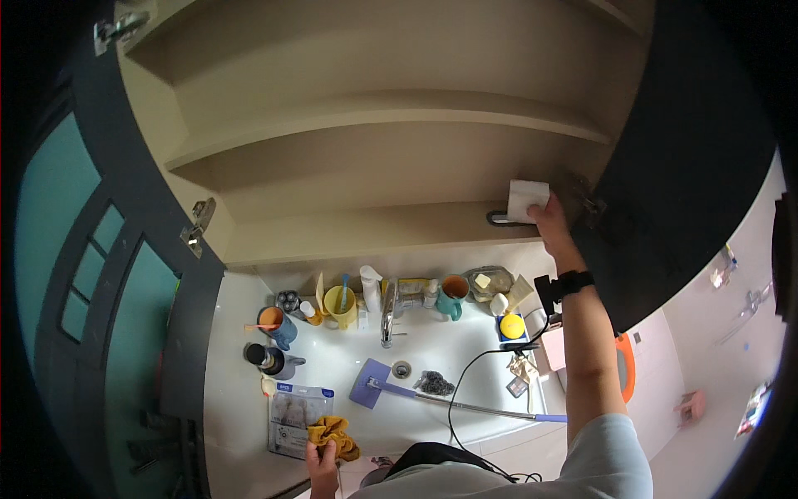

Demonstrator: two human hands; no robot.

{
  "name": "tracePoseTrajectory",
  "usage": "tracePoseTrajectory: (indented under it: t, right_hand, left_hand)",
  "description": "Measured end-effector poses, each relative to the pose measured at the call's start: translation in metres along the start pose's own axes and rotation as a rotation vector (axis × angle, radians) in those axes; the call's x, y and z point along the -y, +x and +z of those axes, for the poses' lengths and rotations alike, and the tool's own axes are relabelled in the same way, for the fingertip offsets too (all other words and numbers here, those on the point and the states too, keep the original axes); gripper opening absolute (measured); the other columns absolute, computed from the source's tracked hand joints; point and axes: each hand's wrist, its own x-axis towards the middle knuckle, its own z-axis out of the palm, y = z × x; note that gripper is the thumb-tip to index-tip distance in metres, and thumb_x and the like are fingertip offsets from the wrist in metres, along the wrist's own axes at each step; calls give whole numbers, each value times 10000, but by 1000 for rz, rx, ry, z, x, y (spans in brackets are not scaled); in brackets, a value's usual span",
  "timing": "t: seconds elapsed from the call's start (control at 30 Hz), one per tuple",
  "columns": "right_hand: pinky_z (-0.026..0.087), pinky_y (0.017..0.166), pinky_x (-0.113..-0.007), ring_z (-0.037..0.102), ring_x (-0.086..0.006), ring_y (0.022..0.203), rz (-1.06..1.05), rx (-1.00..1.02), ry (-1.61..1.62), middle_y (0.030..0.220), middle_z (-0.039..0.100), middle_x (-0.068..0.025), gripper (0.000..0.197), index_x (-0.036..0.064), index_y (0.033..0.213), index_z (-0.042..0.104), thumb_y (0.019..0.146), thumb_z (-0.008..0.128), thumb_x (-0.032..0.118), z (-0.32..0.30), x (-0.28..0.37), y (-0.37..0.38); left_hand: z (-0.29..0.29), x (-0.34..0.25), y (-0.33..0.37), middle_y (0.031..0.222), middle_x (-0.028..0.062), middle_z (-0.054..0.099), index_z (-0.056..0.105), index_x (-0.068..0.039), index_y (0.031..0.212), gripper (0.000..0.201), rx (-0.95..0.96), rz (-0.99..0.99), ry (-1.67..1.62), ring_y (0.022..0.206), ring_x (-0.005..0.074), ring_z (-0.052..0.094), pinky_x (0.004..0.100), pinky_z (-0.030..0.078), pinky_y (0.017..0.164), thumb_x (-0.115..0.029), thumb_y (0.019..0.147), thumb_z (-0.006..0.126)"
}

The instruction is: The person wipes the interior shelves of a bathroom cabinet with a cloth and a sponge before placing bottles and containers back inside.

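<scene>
My right hand (pixel 552 226) reaches up to the right end of the cabinet's bottom shelf. Its fingers grip a white, flat, squarish packet (pixel 527 196), whose exact kind I cannot make out. Beneath the packet, a dark-rimmed flat object (pixel 499 219) lies on the shelf board (pixel 357 230). Down at the sink's front left, my left hand (pixel 322 467) pinches a crumpled mustard-yellow cloth (pixel 334 436). A clear plastic package (pixel 299 407) lies next to that cloth.
Dark doors (pixel 682 166) stand open on both sides. Cups, a yellow mug (pixel 339 306), bottles and a faucet (pixel 388 312) line the sink's back. A purple-headed pole (pixel 465 406), a dark scrubber (pixel 435 382) and a black cable (pixel 454 399) cross the basin area.
</scene>
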Motion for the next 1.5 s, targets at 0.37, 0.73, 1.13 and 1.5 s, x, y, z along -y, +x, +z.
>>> tracePoseTrajectory:
  t: [0.37,0.73,1.13,1.5]
  right_hand:
    - [403,826,-295,519,-161,910,176,193,-166,1009,563,-46,428,26,1157,479,733,502,81,31,0,26]
    - [422,818,-317,548,-215,927,7,336,-487,1005,589,-102,429,13,1126,496,711,540,112,-4,-18,47]
    - [440,798,-349,579,-261,889,50,85,-611,920,611,-153,366,-11,1031,541,676,501,69,-10,-34,45]
    - [458,731,-325,593,-232,814,19,285,-720,846,625,-130,310,-22,929,579,631,543,50,1,7,44]
  left_hand:
    - [-17,37,8,998,57,525,456,-13,1080,256,-84,-275,-151,881,124,498,271,412,794,-61,841,533]
    - [-3,11,17,953,51,521,484,0,1035,217,-27,-167,-19,842,113,495,254,419,744,-63,833,531]
    - [-14,26,15,1042,70,509,434,-7,1149,310,-56,-198,-200,911,133,505,261,429,779,-44,847,494]
    - [-3,24,21,1057,52,513,451,-23,1141,288,-36,-149,-213,931,127,497,263,415,810,-51,856,486]
